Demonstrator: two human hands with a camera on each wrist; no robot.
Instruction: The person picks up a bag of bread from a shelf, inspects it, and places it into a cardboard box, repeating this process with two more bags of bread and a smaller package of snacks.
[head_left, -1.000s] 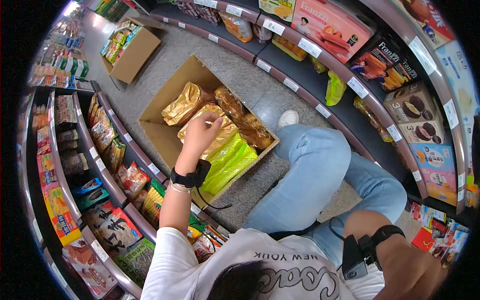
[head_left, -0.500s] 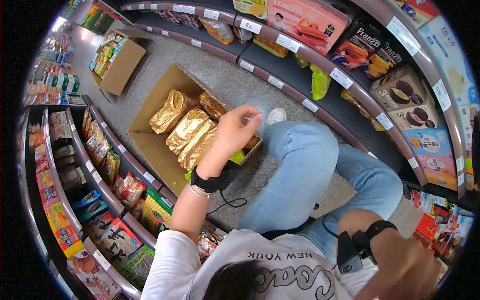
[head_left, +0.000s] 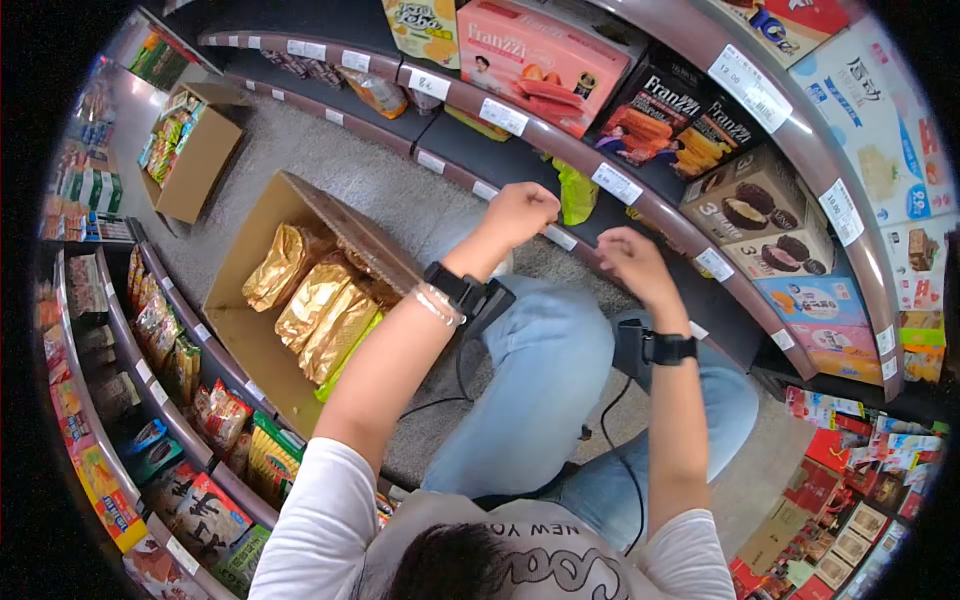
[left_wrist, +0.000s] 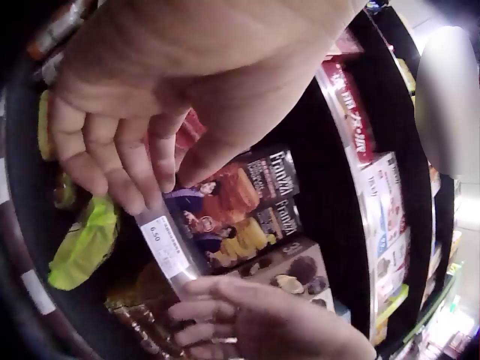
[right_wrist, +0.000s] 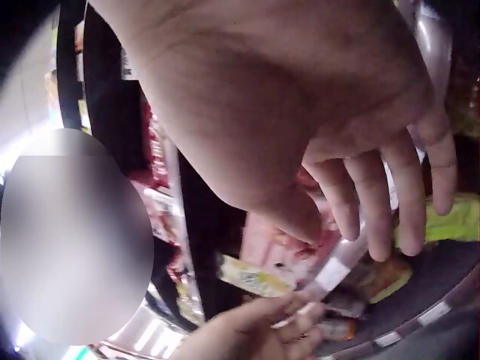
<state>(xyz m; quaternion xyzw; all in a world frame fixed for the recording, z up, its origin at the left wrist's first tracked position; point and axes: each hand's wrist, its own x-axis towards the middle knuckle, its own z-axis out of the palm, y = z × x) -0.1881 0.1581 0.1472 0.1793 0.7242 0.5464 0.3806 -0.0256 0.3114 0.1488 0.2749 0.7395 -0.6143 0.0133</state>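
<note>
Left hand (head_left: 522, 215): grip slack and empty, fingers loosely bent; held before the lower shelf (head_left: 455, 140).
Right hand (head_left: 635, 265): grip likewise relaxed and empty, fingers slightly spread; near the left hand.
Green bag (head_left: 577, 190): on the lower shelf, just beyond both hands, nearer the left in the head view.
Pink box (head_left: 540, 70): on the shelf above, beside black boxes (head_left: 650, 110); cookie boxes (head_left: 750, 205) further right.
Carton (head_left: 350, 220): on the floor, at the person's left; contains gold packs (head_left: 325, 310) and a lime pack (head_left: 350, 355), the latter partly hidden by the left forearm.
Second carton (head_left: 205, 175): on the floor, well apart, filled with small packets.
</note>
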